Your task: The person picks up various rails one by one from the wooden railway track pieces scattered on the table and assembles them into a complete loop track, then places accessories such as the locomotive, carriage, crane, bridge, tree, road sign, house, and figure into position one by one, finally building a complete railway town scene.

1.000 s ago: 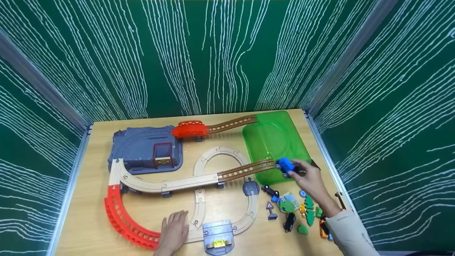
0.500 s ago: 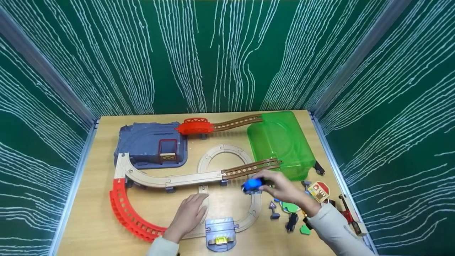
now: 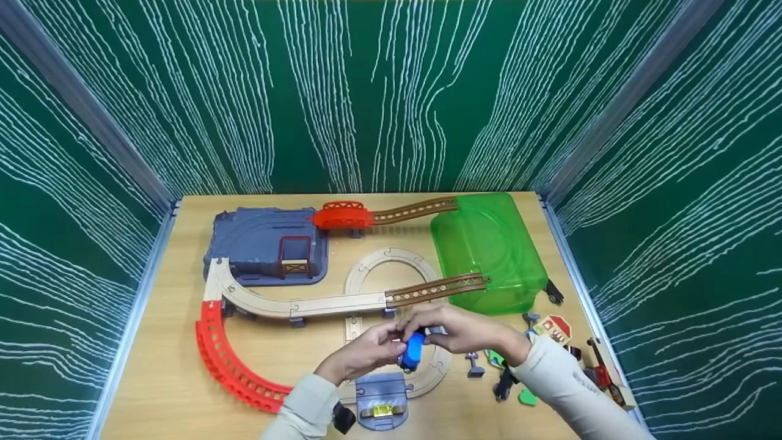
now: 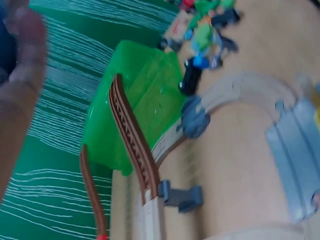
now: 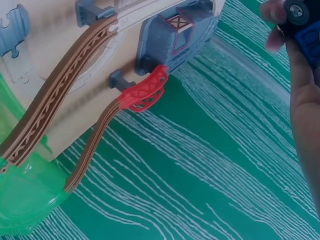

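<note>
A blue toy train [image 3: 413, 350] with dark wheels is held up over the track loop in the middle of the head view. My left hand [image 3: 365, 352] pinches it from the left, thumb along its side. From the right, my right hand [image 3: 458, 330] grips it with thumb and fingers. In the right wrist view, a wheel and part of the blue body of the train [image 5: 307, 40] show at the upper right, against my fingers. Below the hands, the pale wooden track [image 3: 441, 365] curves to a grey crossing plate [image 3: 380, 388] with a yellow piece.
An upturned green bin [image 3: 498, 244] stands at the right, joined by a brown ramp [image 3: 437, 288]. A grey mountain base [image 3: 256, 235] and red bridge [image 3: 342, 216] stand behind. A red curved track [image 3: 229, 363] runs at the left. Several loose pieces, including a house board [image 3: 554, 329], lie right.
My right hand has brought the blue train left and down from beside the green bin to the middle. My left hand has risen off the front track and taken hold of it too.
</note>
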